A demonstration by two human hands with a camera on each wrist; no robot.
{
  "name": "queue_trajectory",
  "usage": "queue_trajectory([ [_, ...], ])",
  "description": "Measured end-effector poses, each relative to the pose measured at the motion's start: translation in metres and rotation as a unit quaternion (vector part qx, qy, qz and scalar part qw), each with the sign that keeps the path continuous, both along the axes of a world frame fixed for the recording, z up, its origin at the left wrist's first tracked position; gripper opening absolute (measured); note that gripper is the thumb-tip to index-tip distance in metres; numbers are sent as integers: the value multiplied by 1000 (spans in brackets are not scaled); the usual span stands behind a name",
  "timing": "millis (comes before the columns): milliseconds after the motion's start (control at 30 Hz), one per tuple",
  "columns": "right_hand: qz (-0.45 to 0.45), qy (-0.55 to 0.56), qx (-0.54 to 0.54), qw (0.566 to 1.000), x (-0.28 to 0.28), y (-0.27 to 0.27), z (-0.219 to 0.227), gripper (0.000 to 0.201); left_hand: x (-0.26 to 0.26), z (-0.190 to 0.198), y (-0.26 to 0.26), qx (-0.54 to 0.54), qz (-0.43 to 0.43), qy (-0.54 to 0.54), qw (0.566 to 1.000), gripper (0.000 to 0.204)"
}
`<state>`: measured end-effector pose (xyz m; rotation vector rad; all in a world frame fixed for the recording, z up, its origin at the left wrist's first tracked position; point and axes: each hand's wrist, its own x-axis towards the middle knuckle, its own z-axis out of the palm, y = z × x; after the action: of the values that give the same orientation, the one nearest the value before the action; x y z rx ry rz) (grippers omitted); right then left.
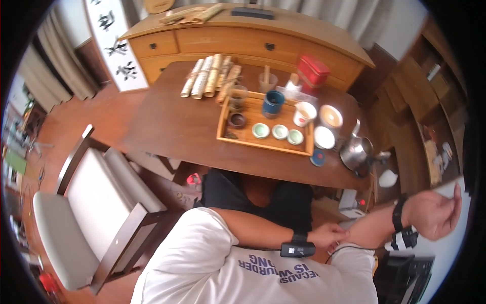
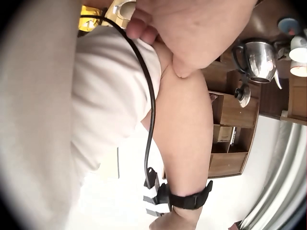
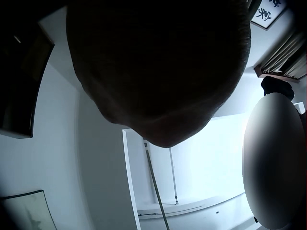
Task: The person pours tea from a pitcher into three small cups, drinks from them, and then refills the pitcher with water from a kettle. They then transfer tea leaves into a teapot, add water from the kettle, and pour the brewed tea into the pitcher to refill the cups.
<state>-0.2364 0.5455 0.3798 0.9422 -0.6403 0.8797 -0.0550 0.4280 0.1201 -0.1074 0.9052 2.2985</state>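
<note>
My left hand [image 1: 326, 237] reaches across my white T-shirt [image 2: 112, 81] to the right arm [image 2: 184, 120]. Its thumb presses on the skin inside the elbow, and its fingers bend in close to the sleeve hem; I cannot tell whether they pinch the cloth. My right hand [image 1: 433, 215] is raised off to the right, fingers loosely bent, holding nothing. In the right wrist view it is only a dark shape [image 3: 163, 72]. A black strap [image 2: 189, 200] circles the right wrist, and a black cable [image 2: 149, 91] runs along the sleeve. Nearest on the table is a steel kettle [image 1: 356, 152].
The brown table [image 1: 167, 126] bears a wooden tray [image 1: 268, 146] with several small cups, a blue mug [image 1: 273, 104], a red tin [image 1: 312, 71] and rolled scrolls [image 1: 212, 76]. A cushioned chair [image 1: 96, 197] stands at left, and shelves [image 1: 430, 101] line the right side.
</note>
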Motion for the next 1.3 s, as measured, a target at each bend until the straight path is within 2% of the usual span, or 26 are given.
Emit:
queue_trajectory([
  [67, -4, 61, 11, 998, 4, 10, 13, 15, 0, -4, 0, 3, 6, 1, 1000, 34],
  [133, 2, 120, 8, 993, 9, 13, 28, 14, -16, -48, 17, 86, 16, 52, 995, 31],
  [167, 21, 139, -21, 990, 21, -1, 33, 12, -17, -51, 20, 106, 51, 38, 992, 30],
  [233, 53, 162, -78, 982, 41, -16, 44, 11, -20, -45, 21, 147, 113, 16, 982, 28],
  [333, 43, 185, -129, 973, 59, -25, 51, 14, -7, -15, 5, 154, 116, -54, 980, 27],
  [400, 35, 156, -93, 983, 73, -44, 48, 11, -3, -9, -2, 153, 61, -16, 986, 28],
  [467, 30, 65, -16, 997, 82, -69, 28, 14, -3, -12, -2, 120, 20, 36, 992, 29],
  [533, 16, 128, -93, 987, 61, -25, 42, 13, -11, -24, 3, 55, -12, 104, 993, 29],
  [633, -38, 146, -112, 982, 63, -10, 44, 22, -15, -43, 11, 72, 110, 166, 977, 31],
  [667, -21, 157, -115, 981, 66, -15, 46, 21, -17, -48, 12, 101, 122, 142, 977, 32],
  [733, 13, 178, -119, 977, 72, -28, 51, 20, -7, -23, 3, 119, 136, 53, 982, 31],
  [767, 70, 203, -119, 969, 79, -50, 58, 19, -3, -17, 1, 133, 112, 36, 984, 32],
  [833, 94, 218, -108, 965, 80, -55, 62, 18, 2, -9, -1, 158, 66, 5, 985, 35],
  [933, 25, 196, -85, 976, 70, -32, 58, 22, -7, -13, -6, 35, -21, 94, 995, 42],
  [1033, 10, 182, -75, 980, 70, -21, 51, 26, -19, -46, 6, 109, 52, 123, 985, 42],
  [1133, 16, 168, -25, 985, 73, -27, 46, 27, -10, -24, -6, 164, 73, 53, 982, 34],
  [1167, 34, 176, 15, 984, 71, -34, 48, 27, -7, -17, -13, 168, 46, 47, 984, 30],
  [1233, -11, 138, 58, 989, 67, -37, 45, 26, -2, -6, -30, 175, -13, 36, 984, 25],
  [1267, -74, 92, 61, 991, 61, -36, 33, 25, -1, -1, -41, 134, -31, 132, 982, 23],
  [1300, -99, 44, 76, 991, 57, -40, 20, 24, -1, 5, -56, 92, -50, 229, 968, 21],
])
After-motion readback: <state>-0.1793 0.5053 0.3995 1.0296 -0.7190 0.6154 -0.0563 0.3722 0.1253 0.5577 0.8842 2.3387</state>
